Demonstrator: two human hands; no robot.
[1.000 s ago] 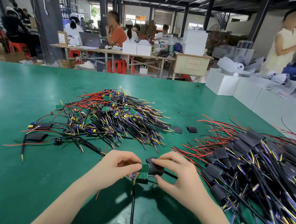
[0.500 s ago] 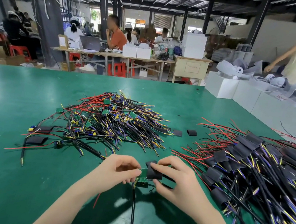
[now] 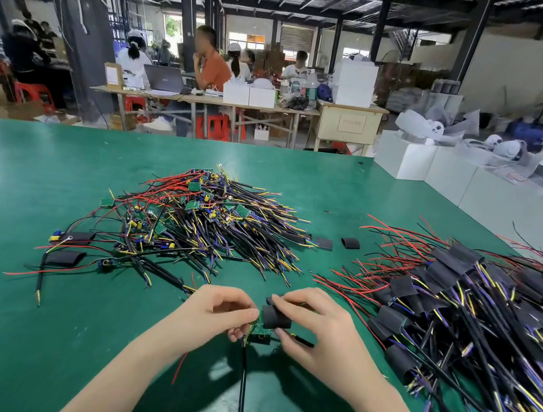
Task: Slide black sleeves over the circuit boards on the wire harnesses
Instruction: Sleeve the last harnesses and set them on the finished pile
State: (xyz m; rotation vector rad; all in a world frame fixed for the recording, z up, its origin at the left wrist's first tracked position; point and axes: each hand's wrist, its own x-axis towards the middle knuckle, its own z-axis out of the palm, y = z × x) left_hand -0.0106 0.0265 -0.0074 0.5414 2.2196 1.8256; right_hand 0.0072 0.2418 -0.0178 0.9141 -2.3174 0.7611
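Unsleeved harnesses (image 3: 198,224) are heaped left on the tabletop (image 3: 5,326); the circuit board (image 3: 260,329) is pinched steady by the left hand (image 3: 218,313) while the black sleeve (image 3: 275,317), gripped in the right hand (image 3: 319,333), is fed over it; finished ones (image 3: 455,316) are piled right

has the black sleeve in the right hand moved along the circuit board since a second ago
Cannot tell. The black sleeve in the right hand still covers only the right end of the green circuit board pinched by the left hand; any slide is too slight to judge.
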